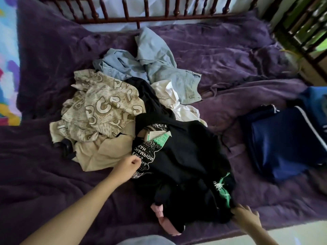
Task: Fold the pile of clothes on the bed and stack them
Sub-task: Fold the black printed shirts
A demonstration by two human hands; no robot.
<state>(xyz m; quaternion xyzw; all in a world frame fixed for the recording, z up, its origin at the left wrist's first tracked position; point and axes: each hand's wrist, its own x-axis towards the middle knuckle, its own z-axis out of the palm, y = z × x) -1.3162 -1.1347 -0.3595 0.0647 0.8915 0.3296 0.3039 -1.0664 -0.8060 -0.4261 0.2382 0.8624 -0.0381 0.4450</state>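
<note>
Right hand [246,218] grips hem of crumpled black printed T-shirt [185,156] at near edge of purple plush blanket [44,174] | left hand [130,165] pinches shirt's left side, open blanket beyond | pink cloth [164,220] between hands, half buried
</note>
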